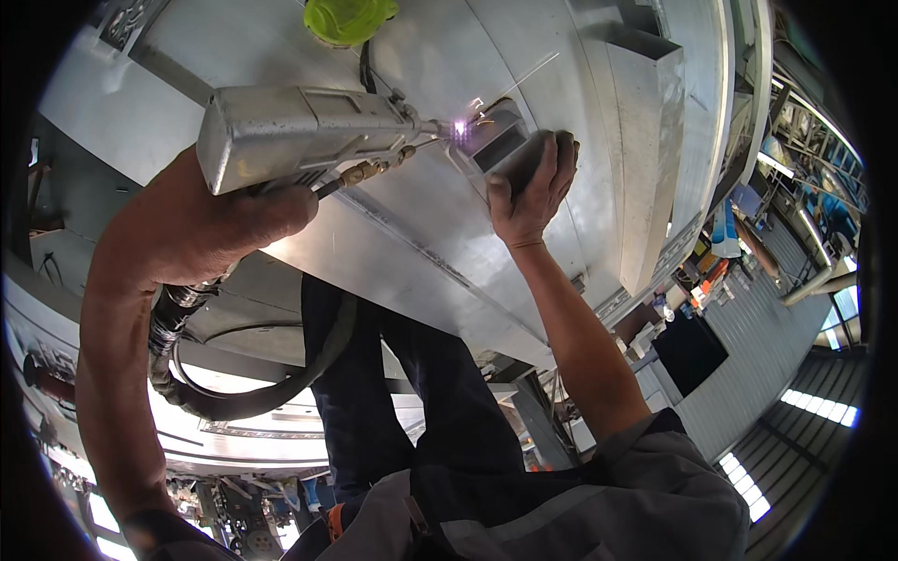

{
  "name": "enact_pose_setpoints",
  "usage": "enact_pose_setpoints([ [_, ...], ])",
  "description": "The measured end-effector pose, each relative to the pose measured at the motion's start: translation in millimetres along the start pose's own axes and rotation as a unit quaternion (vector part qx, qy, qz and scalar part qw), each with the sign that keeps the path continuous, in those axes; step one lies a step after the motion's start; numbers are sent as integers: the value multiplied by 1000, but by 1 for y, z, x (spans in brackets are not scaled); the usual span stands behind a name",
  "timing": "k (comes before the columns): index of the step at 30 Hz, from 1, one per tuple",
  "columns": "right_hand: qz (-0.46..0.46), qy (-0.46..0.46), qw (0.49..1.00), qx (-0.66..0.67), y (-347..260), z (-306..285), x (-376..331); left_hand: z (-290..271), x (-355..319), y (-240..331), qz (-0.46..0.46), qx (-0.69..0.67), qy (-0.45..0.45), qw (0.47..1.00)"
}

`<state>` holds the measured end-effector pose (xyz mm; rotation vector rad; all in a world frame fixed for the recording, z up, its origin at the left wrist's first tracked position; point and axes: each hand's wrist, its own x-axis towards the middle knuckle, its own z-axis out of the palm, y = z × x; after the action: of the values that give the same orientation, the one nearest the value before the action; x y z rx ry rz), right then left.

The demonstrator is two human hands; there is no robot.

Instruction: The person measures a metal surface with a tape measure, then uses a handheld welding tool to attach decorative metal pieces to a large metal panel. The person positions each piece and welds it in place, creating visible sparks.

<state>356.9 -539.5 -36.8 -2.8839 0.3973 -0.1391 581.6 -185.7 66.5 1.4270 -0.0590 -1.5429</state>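
Note:
My left hand (248, 215) is wrapped round a silver handheld welding gun (299, 131), its fingers partly hidden behind the gun's body. At the gun's nozzle tip a bright violet-white spot (460, 131) glows, with thin sparks flying off to the upper right. The spot touches the edge of a small rectangular hollow metal piece (500, 140), which rests on a broad sheet-metal surface (393, 201). My right hand (533, 192) grips the near right side of that piece, fingers over its far edge and thumb on the near side.
A black-wrapped hose (243, 402) loops down from the gun past my legs. At the top lies a yellow-green object (349, 17). A long square metal tube (645, 159) stands to the right. Beyond are cluttered shelves (720, 271) and a dark screen-like panel (689, 346).

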Motion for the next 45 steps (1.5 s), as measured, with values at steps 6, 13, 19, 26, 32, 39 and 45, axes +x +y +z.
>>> enact_pose_setpoints([
  [6,0,3,1000,9,0,0,0,0,-4,-6,9,-6,2,1000],
  [13,-1,0,1000,6,1,0,0,-2,-9,0,-23,41,-5,999],
  [19,2,-4,1000,2,2,0,-1,-2,-13,1,-33,47,-8,998],
  [26,-6,-12,1000,7,2,-2,-1,5,-29,2,-68,82,9,994],
  [32,4,-1,1000,15,0,0,1,-2,-36,-4,80,-28,67,994],
  [39,4,-5,1000,18,1,1,-2,-4,14,30,58,28,60,996],
  [45,26,-21,999,20,-2,-2,-1,-3,43,40,25,59,11,998],
])
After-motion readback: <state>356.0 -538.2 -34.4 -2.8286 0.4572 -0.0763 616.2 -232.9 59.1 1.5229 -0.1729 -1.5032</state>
